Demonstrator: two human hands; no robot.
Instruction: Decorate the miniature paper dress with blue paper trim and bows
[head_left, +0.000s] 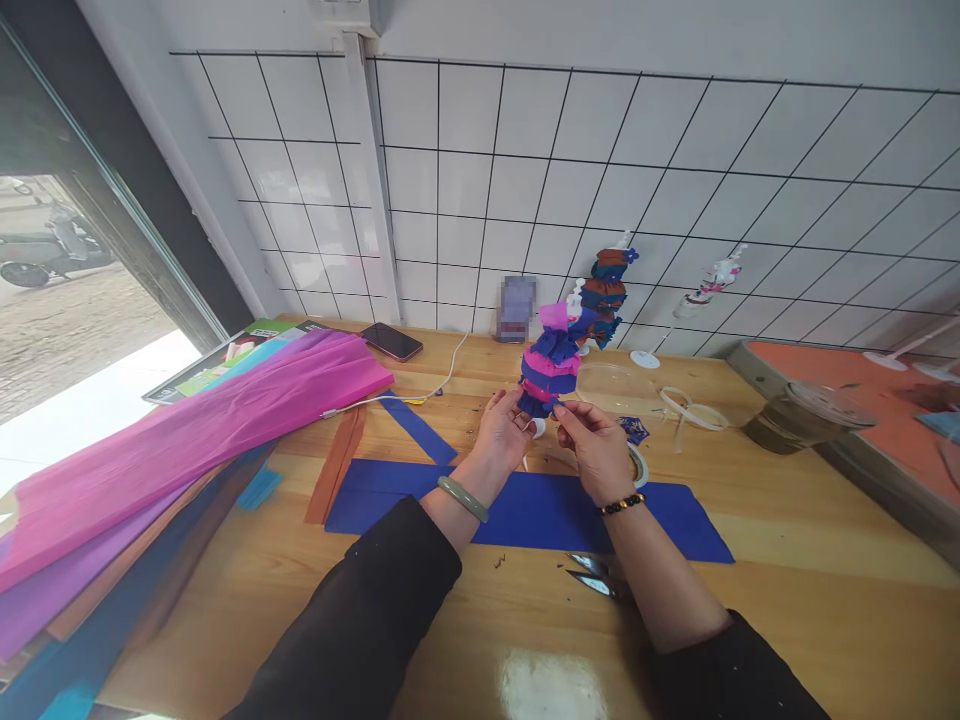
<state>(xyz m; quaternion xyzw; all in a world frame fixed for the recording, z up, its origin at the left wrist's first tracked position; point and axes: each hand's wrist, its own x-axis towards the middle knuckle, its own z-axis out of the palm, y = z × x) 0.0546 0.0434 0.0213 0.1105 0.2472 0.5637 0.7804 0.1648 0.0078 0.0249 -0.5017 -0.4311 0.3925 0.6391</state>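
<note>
A pink and blue ruffled paper figure [551, 368] stands upright at the middle of the table, its lower edge between my hands. My left hand [504, 432] cups its lower left side, with the fingers curled at the blue hem. With thumb and forefinger, my right hand [592, 445] pinches the blue hem at the lower right. Under both wrists lies a wide blue paper strip [536, 510]. A roll of tape [637, 465] is partly hidden behind my right hand. Scissors [596, 578] rest near my right forearm.
Pink crepe paper [202, 440] and other coloured sheets are piled at the left. A phone [392, 341] and white cable [450, 375] lie behind. A brown and teal figure [604, 295] stands at the back; a lidded cup [799, 418] is at the right, beside an orange surface [847, 385].
</note>
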